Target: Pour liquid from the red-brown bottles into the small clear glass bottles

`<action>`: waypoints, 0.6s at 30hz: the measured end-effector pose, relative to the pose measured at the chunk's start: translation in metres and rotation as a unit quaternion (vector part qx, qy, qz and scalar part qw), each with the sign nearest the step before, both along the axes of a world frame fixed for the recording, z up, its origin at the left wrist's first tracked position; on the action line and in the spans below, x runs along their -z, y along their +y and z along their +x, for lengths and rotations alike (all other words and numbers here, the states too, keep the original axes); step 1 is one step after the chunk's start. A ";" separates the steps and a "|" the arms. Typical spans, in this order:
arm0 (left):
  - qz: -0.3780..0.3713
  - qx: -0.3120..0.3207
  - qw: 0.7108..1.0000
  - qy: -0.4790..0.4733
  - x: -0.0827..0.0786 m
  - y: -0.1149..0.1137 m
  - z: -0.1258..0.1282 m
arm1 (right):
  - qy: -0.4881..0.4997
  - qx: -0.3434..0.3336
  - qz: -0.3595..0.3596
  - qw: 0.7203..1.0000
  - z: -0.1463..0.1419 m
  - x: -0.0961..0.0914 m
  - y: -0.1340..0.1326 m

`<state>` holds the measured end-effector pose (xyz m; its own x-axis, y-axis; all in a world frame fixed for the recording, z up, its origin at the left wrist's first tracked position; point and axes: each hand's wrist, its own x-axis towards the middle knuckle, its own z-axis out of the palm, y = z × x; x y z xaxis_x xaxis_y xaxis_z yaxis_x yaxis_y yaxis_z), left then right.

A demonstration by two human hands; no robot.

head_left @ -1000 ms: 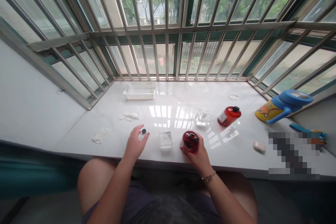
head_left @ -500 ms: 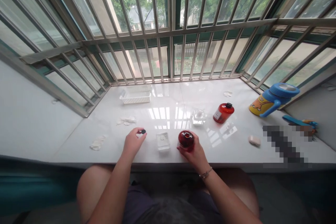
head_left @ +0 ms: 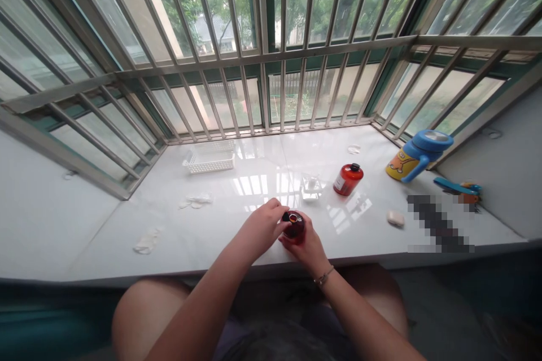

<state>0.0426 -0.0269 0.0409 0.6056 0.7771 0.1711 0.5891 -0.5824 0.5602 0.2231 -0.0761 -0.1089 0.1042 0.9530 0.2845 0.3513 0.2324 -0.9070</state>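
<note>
Seemingly for steadiness: red bottle [head_left: 295, 228] upright near the worktop's [head_left: 203, 248] front edge, wrapped by right-hand fingers [head_left: 290, 242], with left-hand fingers [head_left: 275, 210] pinched narrow on a small black cap [head_left: 287, 216] at its mouth.

Your left hand [head_left: 262, 228] was turned palm-down, its fingers [head_left: 277, 206] curled forward and pinched together at the tips. Your right hand [head_left: 307, 249] sat just beside it, curled upward in a loose grip. Both forearms [head_left: 203, 293] angled inward from the bottom of the view, and a thin bracelet [head_left: 324, 277] circled your right wrist.
</note>
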 end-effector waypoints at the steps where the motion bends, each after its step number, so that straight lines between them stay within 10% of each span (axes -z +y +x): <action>1: 0.003 0.009 1.000 0.011 0.000 0.002 0.003 | 0.001 -0.002 -0.002 1.000 0.000 0.001 0.000; 18: -0.043 0.059 0.996 -0.060 -0.005 0.011 0.011 | 0.003 0.008 0.010 1.000 -0.002 0.000 0.001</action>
<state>0.0541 -0.0164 0.0462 0.6728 0.7167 0.1839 0.4452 -0.5906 0.6730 0.2212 -0.0750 -0.1088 0.1219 0.9455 0.3020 0.3506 0.2437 -0.9043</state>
